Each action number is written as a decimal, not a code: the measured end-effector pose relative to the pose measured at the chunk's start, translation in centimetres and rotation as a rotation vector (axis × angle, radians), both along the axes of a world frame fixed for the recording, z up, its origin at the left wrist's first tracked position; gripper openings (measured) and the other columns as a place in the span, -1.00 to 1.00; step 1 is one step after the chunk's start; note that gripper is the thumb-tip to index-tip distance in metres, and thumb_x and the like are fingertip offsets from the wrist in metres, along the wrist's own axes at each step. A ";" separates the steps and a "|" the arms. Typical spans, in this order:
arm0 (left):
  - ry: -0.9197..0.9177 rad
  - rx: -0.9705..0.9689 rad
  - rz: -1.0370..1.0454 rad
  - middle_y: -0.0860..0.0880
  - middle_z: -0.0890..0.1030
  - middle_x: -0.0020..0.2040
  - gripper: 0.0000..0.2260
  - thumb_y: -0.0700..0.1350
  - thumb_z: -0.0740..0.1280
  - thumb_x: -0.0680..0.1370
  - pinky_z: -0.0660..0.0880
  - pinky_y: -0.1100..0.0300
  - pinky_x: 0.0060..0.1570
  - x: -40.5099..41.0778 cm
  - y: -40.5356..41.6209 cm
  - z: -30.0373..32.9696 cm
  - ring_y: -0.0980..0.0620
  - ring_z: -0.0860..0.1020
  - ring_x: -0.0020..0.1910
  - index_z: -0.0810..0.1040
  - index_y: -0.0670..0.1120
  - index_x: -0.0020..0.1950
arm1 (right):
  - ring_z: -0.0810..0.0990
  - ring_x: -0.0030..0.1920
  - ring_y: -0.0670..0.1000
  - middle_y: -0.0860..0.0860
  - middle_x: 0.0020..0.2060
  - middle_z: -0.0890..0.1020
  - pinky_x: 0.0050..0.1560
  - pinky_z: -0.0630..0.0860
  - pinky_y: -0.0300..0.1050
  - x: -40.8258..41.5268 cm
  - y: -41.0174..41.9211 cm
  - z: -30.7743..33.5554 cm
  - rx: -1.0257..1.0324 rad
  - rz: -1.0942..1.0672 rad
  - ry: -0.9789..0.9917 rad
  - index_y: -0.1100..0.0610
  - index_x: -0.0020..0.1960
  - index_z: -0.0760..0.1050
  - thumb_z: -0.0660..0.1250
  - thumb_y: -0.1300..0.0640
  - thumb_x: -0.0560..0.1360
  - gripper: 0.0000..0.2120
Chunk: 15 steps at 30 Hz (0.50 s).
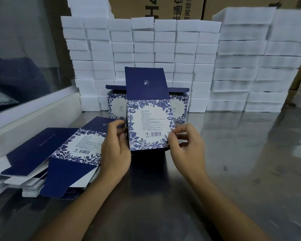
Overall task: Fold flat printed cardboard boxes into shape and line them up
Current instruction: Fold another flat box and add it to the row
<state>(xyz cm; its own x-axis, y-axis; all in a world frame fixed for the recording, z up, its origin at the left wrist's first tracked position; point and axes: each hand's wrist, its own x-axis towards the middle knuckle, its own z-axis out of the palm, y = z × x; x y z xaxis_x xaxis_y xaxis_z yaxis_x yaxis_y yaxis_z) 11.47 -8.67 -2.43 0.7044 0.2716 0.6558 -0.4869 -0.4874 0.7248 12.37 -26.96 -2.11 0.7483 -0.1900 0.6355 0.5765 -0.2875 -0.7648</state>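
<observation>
2 hands (116, 150) (184, 145) hold 1 box (149, 122)

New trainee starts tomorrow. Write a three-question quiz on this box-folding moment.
1. True or false: the box in hand has its dark blue top flap standing up.
2. The flat boxes lie on which side of the person? A) left B) right C) behind the foam
3. What is stacked along the back?

Key:
1. True.
2. A.
3. White foam blocks.

Left hand and right hand each hold one side of the box.
</observation>
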 end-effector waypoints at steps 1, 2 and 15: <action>0.016 0.002 -0.019 0.26 0.54 0.01 -0.75 -0.21 0.18 0.65 0.41 0.41 -0.08 0.0 -0.1 -0.1 0.29 0.54 0.01 0.34 0.11 0.23 | 0.62 -0.14 -0.07 -0.20 -0.12 0.61 -0.26 0.54 -0.18 0.1 0.0 -0.1 0.007 -0.002 0.009 -0.07 -0.12 0.47 0.32 0.12 0.47 -0.90; 0.029 -0.003 -0.039 0.25 0.53 0.05 -0.73 -0.22 0.20 0.65 0.40 0.43 -0.04 0.1 -0.3 -0.1 0.31 0.52 0.06 0.32 0.12 0.24 | 0.62 -0.15 -0.07 -0.20 -0.13 0.61 -0.25 0.54 -0.17 0.1 -0.1 -0.1 0.018 -0.008 0.023 -0.08 -0.11 0.47 0.30 0.10 0.46 -0.92; 0.183 -0.124 -0.122 0.20 0.52 0.12 -0.41 0.03 0.48 0.46 0.50 0.28 -0.06 0.4 -0.6 -0.5 0.29 0.56 0.01 0.29 0.12 0.42 | 0.47 0.11 -0.42 -0.40 0.14 0.47 0.07 0.41 -0.35 0.2 0.0 -0.8 -0.003 0.035 0.210 -0.20 0.37 0.33 0.16 -0.39 0.41 -0.42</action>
<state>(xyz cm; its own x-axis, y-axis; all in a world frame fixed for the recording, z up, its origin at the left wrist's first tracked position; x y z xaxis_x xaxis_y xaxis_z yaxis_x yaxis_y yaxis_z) 11.87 -9.31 -2.94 0.8409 0.2475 0.4813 -0.3917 -0.3353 0.8568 12.56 -26.97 -2.95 0.8705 -0.1598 0.4655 0.4142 -0.2730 -0.8683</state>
